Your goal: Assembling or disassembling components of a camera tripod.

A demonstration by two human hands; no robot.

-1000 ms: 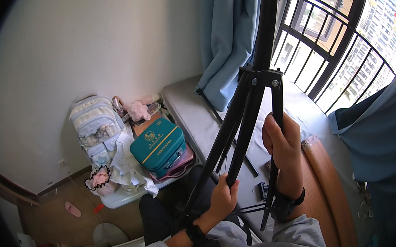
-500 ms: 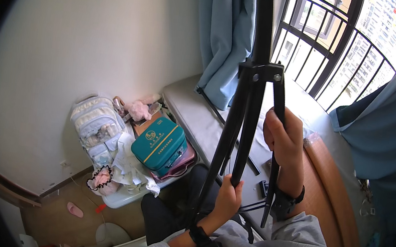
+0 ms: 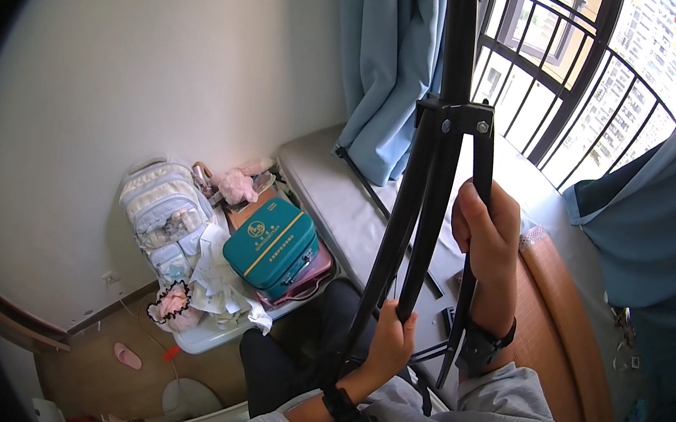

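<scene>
A black tripod stand (image 3: 457, 63) rises in front of me, its post leaning slightly and running out past the top edge. Below its bracket, the legs hang close together, pointing down toward my lap. My left hand (image 3: 393, 340) is closed round the lower part of a middle leg. Higher up, my right hand (image 3: 491, 227) grips the right-hand leg (image 3: 484, 156), fingers wrapped behind it. A thin brace near the leg ends is partly hidden by my left hand and sleeve.
A grey bed or bench top (image 3: 317, 172) lies behind the stand, with black bars (image 3: 373, 194) on it. On the left are a teal case (image 3: 270, 245), a pale backpack (image 3: 167, 205) and a pink slipper (image 3: 127, 356). Blue curtains (image 3: 389, 76) flank the railed window; a curved wooden board (image 3: 562, 317) stands right.
The stand's upper part has shifted slightly right and its bracket a little up. Both hands keep their hold on the legs.
</scene>
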